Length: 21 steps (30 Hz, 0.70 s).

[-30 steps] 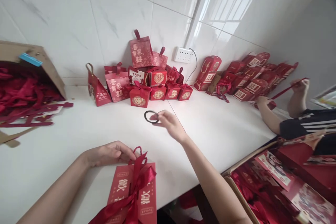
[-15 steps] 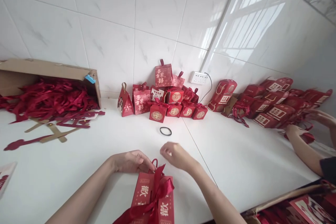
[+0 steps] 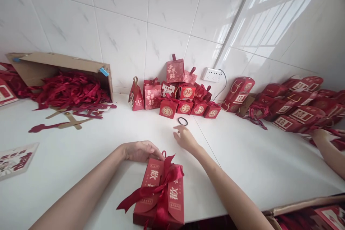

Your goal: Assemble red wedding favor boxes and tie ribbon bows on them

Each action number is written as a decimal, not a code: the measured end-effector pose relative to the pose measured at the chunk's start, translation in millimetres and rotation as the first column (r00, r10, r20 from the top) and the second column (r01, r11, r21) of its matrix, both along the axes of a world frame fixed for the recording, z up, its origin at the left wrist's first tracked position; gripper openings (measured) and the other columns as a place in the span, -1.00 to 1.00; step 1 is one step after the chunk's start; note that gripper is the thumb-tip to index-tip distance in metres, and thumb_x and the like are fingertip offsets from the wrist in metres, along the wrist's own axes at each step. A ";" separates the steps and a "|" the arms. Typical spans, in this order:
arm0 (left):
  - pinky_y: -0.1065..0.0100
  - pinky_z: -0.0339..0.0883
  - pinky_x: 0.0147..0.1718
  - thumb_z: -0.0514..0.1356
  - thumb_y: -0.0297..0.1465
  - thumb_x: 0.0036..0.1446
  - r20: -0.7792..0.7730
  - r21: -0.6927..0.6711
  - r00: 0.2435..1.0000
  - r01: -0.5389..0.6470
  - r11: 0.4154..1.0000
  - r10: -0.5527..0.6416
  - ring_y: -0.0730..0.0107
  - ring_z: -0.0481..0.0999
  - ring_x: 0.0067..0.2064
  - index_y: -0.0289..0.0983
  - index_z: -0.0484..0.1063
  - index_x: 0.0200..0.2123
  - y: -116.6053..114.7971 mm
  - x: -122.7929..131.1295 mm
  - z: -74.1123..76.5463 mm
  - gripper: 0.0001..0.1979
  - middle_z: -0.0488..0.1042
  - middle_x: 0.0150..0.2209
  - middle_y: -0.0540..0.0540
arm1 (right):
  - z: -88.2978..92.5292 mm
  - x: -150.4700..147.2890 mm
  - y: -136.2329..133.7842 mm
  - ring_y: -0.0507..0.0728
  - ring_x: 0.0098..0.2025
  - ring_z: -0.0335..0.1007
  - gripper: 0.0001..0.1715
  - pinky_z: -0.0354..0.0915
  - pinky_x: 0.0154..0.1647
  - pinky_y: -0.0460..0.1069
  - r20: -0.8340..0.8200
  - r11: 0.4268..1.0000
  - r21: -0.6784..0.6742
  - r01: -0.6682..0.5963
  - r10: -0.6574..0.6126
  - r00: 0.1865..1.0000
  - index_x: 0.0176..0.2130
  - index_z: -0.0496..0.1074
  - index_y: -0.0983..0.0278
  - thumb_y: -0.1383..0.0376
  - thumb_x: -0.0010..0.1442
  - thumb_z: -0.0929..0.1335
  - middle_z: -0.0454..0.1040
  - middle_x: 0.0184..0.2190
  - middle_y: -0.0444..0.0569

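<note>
A red gift box point(image 3: 142, 215) with pale lettering lies before me at the table's front edge, tied with a shiny red ribbon bow point(image 3: 169, 174). My left hand point(image 3: 142, 151) grips its far end with curled fingers, beside a small red cord loop point(image 3: 164, 153). Past the box, my right hand point(image 3: 186, 139) reaches over the white table with thumb and forefinger apart and nothing held. Just beyond its fingertips lies a thin black ring-shaped band point(image 3: 182, 121).
Small red boxes point(image 3: 168, 109) are stacked against the tiled wall near a white power strip point(image 3: 212, 74). A cardboard box point(image 3: 67, 60) spills red ribbons point(image 3: 72, 90) at left. More red boxes point(image 3: 304, 115) pile up at right, by a co-worker's hand point(image 3: 320, 136).
My right hand has moved away from the gift box's cord loop, forward toward the black band. The left hand stays at the box. The view has shifted, showing more of the box.
</note>
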<state>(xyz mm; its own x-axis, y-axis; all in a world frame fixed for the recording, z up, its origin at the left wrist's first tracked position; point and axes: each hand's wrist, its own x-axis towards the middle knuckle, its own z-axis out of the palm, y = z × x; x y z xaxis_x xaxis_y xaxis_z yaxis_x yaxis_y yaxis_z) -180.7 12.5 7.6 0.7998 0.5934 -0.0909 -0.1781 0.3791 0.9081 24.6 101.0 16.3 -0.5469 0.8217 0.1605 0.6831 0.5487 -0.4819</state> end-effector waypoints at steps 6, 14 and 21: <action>0.20 0.28 -0.03 0.29 -0.21 -0.07 -0.054 0.018 0.997 0.064 0.998 -0.063 0.16 0.52 -0.15 -0.36 0.52 -0.15 -8.9 12.7 6.4 -0.57 0.58 -0.25 -0.15 | 25.2 10.5 -50.2 -0.02 -0.54 0.27 -0.59 0.20 -0.48 -0.11 -0.154 0.844 -0.403 -0.355 0.319 0.935 -0.58 0.33 0.31 0.19 0.22 0.23 0.37 -0.63 -0.15; 0.29 0.28 -0.06 0.33 -0.16 -0.11 -0.223 0.158 0.957 0.223 0.962 -0.185 0.15 0.45 -0.04 -0.30 0.51 -0.09 -20.9 42.7 16.7 -0.49 0.54 -0.18 -0.08 | 23.7 15.7 -23.0 -0.07 -0.65 0.24 -0.57 0.15 -0.63 -0.15 -0.316 0.195 -0.850 -0.488 0.553 0.771 -0.51 0.38 0.33 0.00 0.02 0.37 0.40 -0.61 -0.17; 0.30 0.30 -0.16 0.32 -0.21 -0.06 -0.072 -0.032 0.987 -0.147 0.989 0.144 0.29 0.47 -0.19 -0.32 0.53 -0.19 -11.3 39.1 10.4 -0.62 0.51 -0.21 -0.14 | 7.1 29.6 -13.2 -0.05 -0.65 0.21 -0.35 0.15 -0.59 -0.13 -0.539 0.303 -0.763 -0.572 0.190 0.820 -0.54 0.31 0.32 -0.23 0.00 0.30 0.34 -0.63 -0.14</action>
